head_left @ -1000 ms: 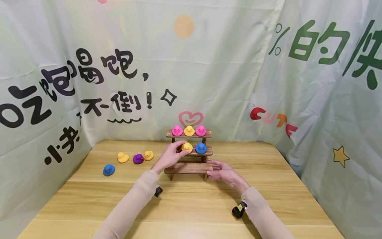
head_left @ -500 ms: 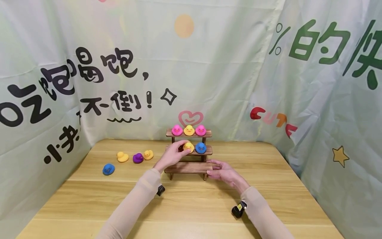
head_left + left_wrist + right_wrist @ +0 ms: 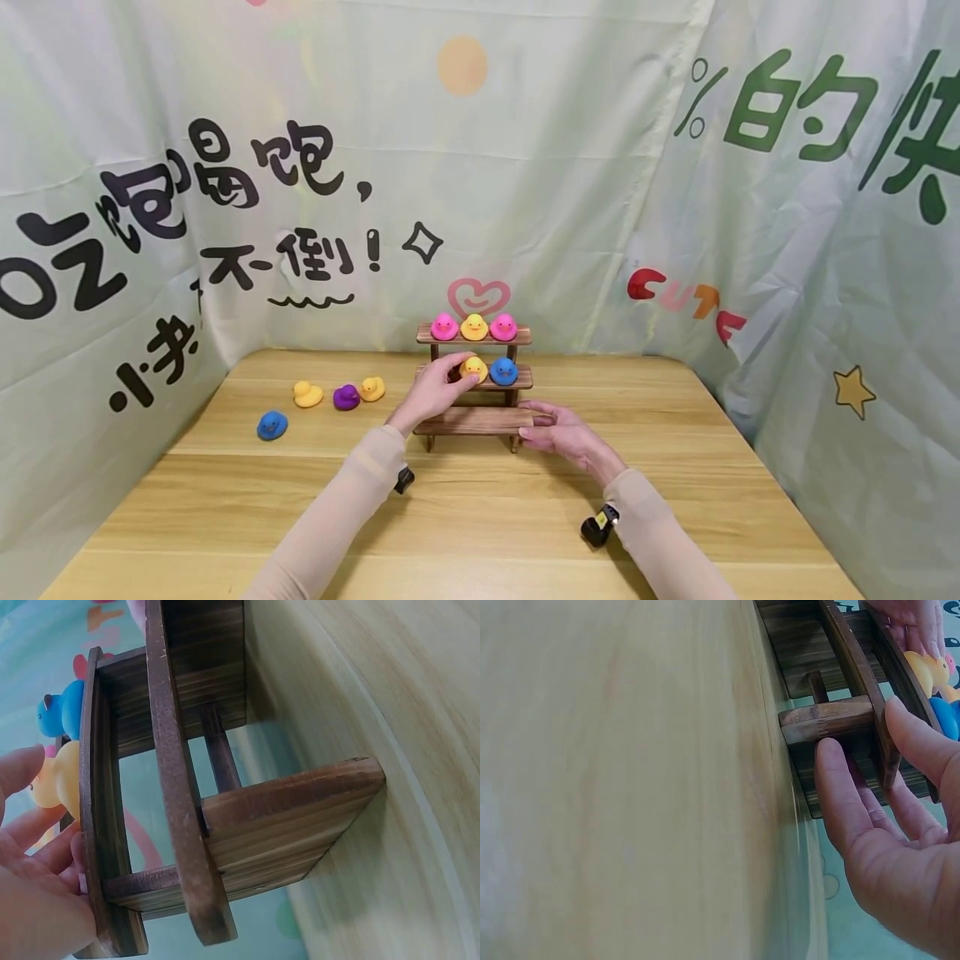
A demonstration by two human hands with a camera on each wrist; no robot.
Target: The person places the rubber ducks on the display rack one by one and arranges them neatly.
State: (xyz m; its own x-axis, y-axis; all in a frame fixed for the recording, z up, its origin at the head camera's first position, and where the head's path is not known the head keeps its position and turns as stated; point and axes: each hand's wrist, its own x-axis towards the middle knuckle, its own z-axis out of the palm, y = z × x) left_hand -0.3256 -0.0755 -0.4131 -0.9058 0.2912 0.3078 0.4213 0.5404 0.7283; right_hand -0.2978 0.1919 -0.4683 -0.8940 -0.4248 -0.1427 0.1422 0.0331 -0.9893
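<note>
A small three-tier wooden display stand stands on the table. My left hand holds a yellow rubber duck on the middle tier, thumb and fingers about it; the left wrist view shows the same yellow duck close against a blue duck. That blue rubber duck sits at the right of the middle tier. At the stand's right end, my right hand grips the bottom tier, its thumb near the top edge and other fingers lower. Pink, yellow and pink ducks line the top tier.
Left of the stand, a yellow duck, a purple duck, another yellow duck and a blue duck lie on the wooden table. A printed curtain encloses the back and sides.
The left hand has slid the yellow duck slightly right on the middle tier, closer to the blue duck. My right hand keeps its place at the stand's end.
</note>
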